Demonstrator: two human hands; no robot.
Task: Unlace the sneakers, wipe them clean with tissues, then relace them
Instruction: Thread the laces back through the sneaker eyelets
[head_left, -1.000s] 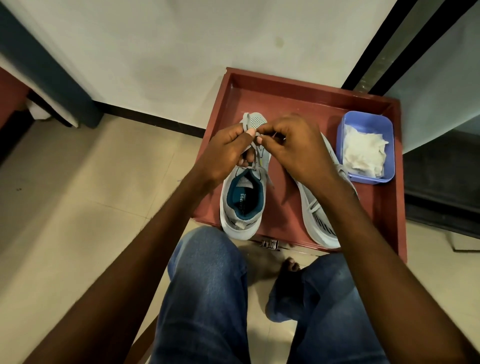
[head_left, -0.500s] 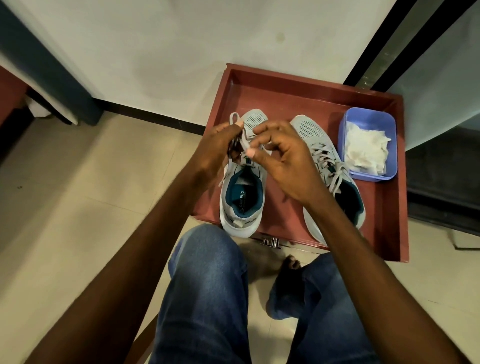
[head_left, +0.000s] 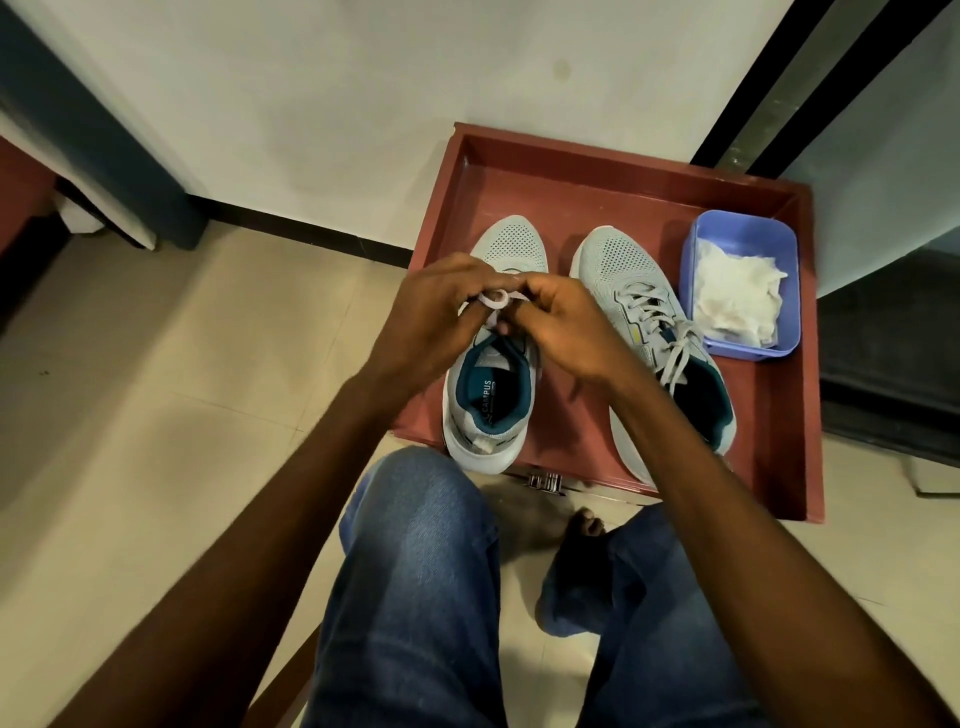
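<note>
Sneakers (head_left: 491, 358) sit in the tray (head_left: 613, 171); the left hand (head_left: 441, 306) and right hand (head_left: 566, 322) have dropped lower, both pinching the coiled lace (head_left: 493, 300), so unlacing continues.

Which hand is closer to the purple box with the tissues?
Right. The right hand sits nearer the purple box, with a laced sneaker between; the left hand is farther.

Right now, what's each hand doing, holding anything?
Left hand: closed, pinching a loop of the lace over the left sneaker.
Right hand: closed on the same lace.
</note>
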